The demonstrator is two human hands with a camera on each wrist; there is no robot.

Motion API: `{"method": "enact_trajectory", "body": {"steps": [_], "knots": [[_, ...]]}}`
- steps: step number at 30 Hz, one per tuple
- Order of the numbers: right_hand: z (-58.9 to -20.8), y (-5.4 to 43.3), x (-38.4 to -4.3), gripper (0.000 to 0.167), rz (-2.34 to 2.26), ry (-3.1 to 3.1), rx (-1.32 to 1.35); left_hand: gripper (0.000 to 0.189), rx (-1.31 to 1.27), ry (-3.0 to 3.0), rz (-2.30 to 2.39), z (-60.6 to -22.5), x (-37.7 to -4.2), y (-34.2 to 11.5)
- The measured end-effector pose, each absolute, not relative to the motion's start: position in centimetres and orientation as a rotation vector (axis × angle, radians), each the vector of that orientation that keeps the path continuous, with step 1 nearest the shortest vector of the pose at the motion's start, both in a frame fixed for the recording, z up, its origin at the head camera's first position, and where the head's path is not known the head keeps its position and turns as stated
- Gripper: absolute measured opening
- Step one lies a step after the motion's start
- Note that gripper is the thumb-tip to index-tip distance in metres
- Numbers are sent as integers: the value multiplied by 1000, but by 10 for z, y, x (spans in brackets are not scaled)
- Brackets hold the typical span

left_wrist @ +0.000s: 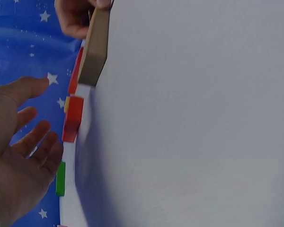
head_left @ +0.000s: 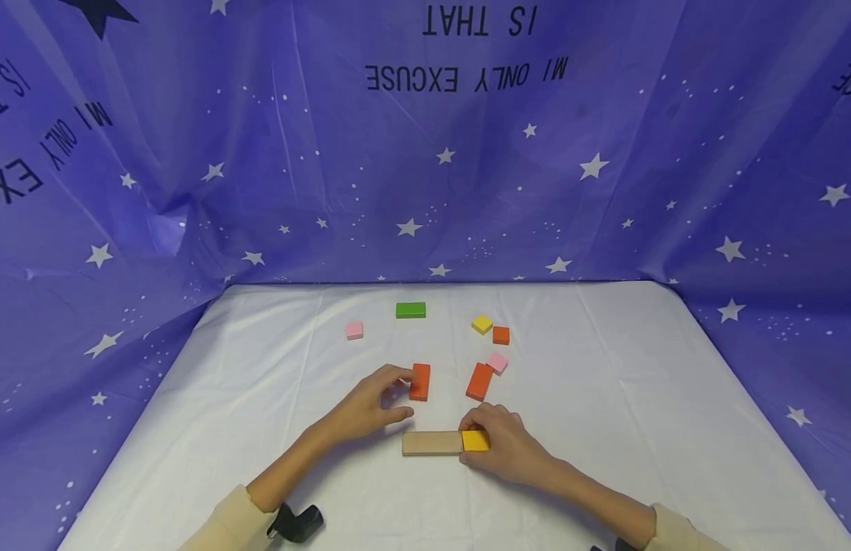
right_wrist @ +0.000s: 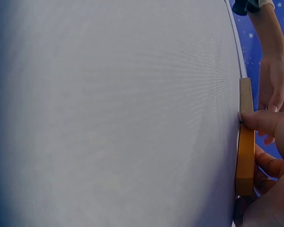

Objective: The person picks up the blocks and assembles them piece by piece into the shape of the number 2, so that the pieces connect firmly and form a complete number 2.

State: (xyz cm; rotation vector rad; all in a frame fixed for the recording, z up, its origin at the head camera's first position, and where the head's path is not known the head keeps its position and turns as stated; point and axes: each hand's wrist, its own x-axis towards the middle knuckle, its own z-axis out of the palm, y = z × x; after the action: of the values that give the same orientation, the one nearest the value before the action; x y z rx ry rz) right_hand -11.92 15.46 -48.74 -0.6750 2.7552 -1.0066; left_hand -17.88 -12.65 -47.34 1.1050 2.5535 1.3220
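A small curtained-off table booth is filling the scene, looking like a makeshift recording corner; whether it is standing in a home, a lab or an office cannot be told. Purple-blue fabric [head_left: 357, 130] is hanging along the far, left and right sides, showing white stars [head_left: 409, 227], dots and black lettering [head_left: 467, 79], which on the far side is reading "MI ONLY EXCUSE" and "IS THAT" upside down. A white-covered table [head_left: 604, 428] is spreading between these drapes, and a black device [head_left: 301, 524] is sitting by the person's left sleeve [head_left: 236, 520].
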Motion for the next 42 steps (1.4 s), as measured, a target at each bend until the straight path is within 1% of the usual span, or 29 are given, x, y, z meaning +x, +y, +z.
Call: {"method": "enact_trajectory", "body": {"steps": [7, 13, 20, 29, 42], "knots": [[-487, 154, -120, 28, -997, 2754, -661, 66, 1010, 2564, 1290, -479, -204, -127], [-486, 154, -120, 29, -989, 2761, -675, 72, 940, 2555, 1238, -484, -220, -130], [-485, 154, -122, 28, -982, 2761, -688, 71, 904, 2528, 1171, -485, -228, -129], [-485, 155, -122, 28, -963, 2753, -676, 67, 958, 2545, 1094, -487, -231, -127], [-485, 155, -121, 28, -942, 2752, -679, 65, 946, 2474, 1091, -479, -224, -126]]}}
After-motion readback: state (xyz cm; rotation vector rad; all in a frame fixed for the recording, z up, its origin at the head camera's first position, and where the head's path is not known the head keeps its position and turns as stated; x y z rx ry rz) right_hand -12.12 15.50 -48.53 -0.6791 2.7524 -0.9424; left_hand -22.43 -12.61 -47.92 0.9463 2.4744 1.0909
